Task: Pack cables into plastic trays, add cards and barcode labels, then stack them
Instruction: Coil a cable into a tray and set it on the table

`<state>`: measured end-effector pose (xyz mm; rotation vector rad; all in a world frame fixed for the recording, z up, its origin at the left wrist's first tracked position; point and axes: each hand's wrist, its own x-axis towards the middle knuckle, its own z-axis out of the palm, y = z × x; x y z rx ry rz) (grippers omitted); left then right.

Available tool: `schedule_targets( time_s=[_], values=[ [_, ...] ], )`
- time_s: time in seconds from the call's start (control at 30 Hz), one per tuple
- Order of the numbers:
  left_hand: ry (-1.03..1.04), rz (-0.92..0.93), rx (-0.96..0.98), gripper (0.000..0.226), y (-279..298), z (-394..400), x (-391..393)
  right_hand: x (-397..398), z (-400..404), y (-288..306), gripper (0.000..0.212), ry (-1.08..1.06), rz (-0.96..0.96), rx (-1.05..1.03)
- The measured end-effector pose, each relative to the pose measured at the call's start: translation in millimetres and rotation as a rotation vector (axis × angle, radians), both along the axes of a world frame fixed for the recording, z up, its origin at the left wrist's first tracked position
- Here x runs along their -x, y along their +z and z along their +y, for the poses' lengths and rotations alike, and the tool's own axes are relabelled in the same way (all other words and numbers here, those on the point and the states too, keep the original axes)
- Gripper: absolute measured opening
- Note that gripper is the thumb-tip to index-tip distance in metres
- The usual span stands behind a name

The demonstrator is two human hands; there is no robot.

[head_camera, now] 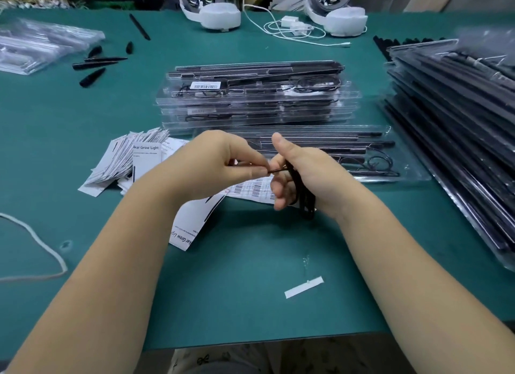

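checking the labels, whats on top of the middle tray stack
The top tray holds black bars, coiled cables and a white barcode label at its left. The lower trays' contents are mostly covered.

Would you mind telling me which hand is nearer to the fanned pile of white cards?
Left. The left hand sits just right of the cards; the right hand is farther right.

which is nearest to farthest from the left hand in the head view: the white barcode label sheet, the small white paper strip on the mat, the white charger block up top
Measured from the left hand:
1. White barcode label sheet, just right of and below it, under the hands.
2. Small white paper strip, lower right, near the mat's front edge.
3. White charger block, at the far edge, between the headsets.
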<state>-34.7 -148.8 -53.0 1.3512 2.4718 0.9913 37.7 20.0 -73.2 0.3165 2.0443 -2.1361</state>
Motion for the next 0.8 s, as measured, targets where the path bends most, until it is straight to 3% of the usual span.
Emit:
schedule_targets(
  time_s=[0.1,0.17,0.27,0.47,0.57,0.63,0.7,0.8],
  values=[
    [-0.019,0.084,0.035,0.011,3,-4,0,-1,5,3,0.051,0.084,-0.032,0.039],
    [-0.065,0.104,0.018,0.017,4,-2,-5,0,3,1,0.054,0.084,-0.010,-0.055],
    [-0.091,0.237,0.053,0.009,2,9,-15,3,-7,-4,0.063,0.056,0.007,-0.175],
    [0.225,0.432,0.035,0.019,-9,24,-18,4,-9,-6,0.061,-0.044,0.023,-0.284],
    [0.388,0.446,-0.002,0.037,-11,25,-18,3,-4,-5,0.053,-0.060,0.020,-0.115],
    [0.377,0.467,0.027,0.035,-13,25,-14,-1,2,-3,0.038,-0.014,0.031,-0.004],
    [0.320,0.413,0.018,0.037,-15,25,-12,-2,6,-1,0.030,-0.048,0.045,0.061],
    [0.370,0.083,-0.214,0.038,-16,31,-14,0,4,0,0.038,-0.246,0.060,0.022]
  ],
)
